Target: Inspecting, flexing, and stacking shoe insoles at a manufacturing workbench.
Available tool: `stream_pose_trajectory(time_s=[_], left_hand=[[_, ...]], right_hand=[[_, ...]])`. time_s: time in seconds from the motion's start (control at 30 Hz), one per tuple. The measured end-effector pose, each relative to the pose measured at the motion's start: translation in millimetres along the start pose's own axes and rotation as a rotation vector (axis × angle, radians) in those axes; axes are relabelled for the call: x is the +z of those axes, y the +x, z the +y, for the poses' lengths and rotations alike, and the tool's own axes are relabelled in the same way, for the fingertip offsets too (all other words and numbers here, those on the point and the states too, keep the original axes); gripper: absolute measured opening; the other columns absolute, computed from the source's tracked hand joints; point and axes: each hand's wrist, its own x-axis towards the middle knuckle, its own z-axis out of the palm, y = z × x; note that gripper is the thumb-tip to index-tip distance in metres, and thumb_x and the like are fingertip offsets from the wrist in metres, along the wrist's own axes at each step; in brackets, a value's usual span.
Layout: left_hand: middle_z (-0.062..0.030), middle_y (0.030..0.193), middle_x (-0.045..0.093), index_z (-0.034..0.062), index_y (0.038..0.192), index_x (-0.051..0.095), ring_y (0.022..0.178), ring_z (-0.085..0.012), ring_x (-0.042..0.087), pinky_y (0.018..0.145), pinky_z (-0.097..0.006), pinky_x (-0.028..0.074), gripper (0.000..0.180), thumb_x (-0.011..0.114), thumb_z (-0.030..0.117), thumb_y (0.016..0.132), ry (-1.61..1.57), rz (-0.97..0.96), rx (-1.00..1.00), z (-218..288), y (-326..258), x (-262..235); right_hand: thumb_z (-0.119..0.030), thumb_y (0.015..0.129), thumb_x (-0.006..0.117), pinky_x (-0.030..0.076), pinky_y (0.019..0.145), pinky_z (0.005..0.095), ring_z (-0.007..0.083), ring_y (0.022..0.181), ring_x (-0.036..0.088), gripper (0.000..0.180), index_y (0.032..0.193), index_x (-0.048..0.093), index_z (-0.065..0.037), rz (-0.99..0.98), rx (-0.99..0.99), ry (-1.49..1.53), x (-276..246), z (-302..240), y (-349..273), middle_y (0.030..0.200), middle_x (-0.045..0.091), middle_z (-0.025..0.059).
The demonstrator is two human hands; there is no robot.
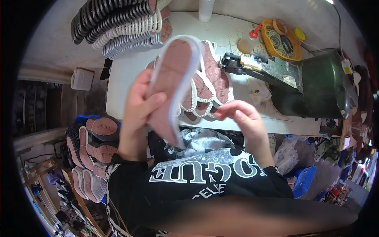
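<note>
My left hand (142, 102) grips a shoe sole (173, 75), pinkish-brown on its face with a pale raised rim, and holds it tilted up over the table edge. The thumb lies across the sole's face. Behind it, a pile of pinkish-brown shoe pieces with gathered white edging (219, 81) rests on the white table (130, 85), partly hidden by the sole. My right hand (244, 118) is beside the lower right of that pile. Its fingers are bent and the thumb stands apart, with nothing visible between them; whether the fingertips touch the pile is unclear.
A dark green sewing machine (319, 85) stands on the right of the table. Behind it are a yellow basket (268, 39) and a red-tipped bottle (246, 44). Rows of nested black, white and grey shoe pieces (126, 29) lie back left. More soles (92, 148) are stacked lower left.
</note>
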Motion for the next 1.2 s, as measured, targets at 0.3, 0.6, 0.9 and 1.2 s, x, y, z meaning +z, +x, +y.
stream_pose_trajectory(time_s=[0.3,0.6,0.9,1.2], left_hand=[[-0.0049,0.101,0.060,0.0015,0.111,0.049,0.092,-0.0079,0.058,0.082,-0.023,0.046,0.027,0.061,0.015,0.091,-0.158,-0.251,-0.339,-43.7,42.4,73.9],[-0.0054,0.095,0.063,0.0004,0.108,0.051,0.086,-0.0087,0.061,0.076,-0.024,0.050,0.032,0.069,0.011,0.085,0.322,-0.012,0.010,-43.0,64.3,79.8],[-0.0074,0.093,0.066,-0.0024,0.103,0.060,0.083,-0.0128,0.064,0.076,-0.028,0.052,0.031,0.072,0.011,0.078,0.211,0.015,-0.174,-29.5,129.7,83.7],[-0.0135,0.100,0.053,0.0020,0.098,0.068,0.102,-0.0289,0.047,0.094,-0.039,0.035,0.037,0.069,0.033,0.077,0.769,-0.037,0.017,-73.6,169.7,76.7]], right_hand=[[-0.013,0.070,0.083,0.048,0.090,0.0349,0.0180,0.107,0.056,0.075,0.132,0.042,-0.003,0.012,-0.085,0.354,2.0,20.3,39.4,0.121,0.056,0.0070],[-0.013,0.090,0.060,0.045,0.060,0.0206,0.0032,0.067,0.054,0.019,0.086,0.066,0.004,0.069,0.224,-0.393,-7.7,-70.0,35.9,0.072,0.063,-0.0007],[-0.017,0.092,0.059,0.046,0.062,0.0209,0.0037,0.071,0.054,0.020,0.097,0.064,0.002,0.126,0.148,-0.139,-8.3,-60.9,42.3,0.081,0.064,-0.0003],[-0.016,0.094,0.056,0.054,0.070,0.0275,0.0114,0.082,0.062,0.027,0.112,0.058,0.004,0.322,0.310,0.141,-8.9,-44.9,8.8,0.095,0.065,0.0072]])
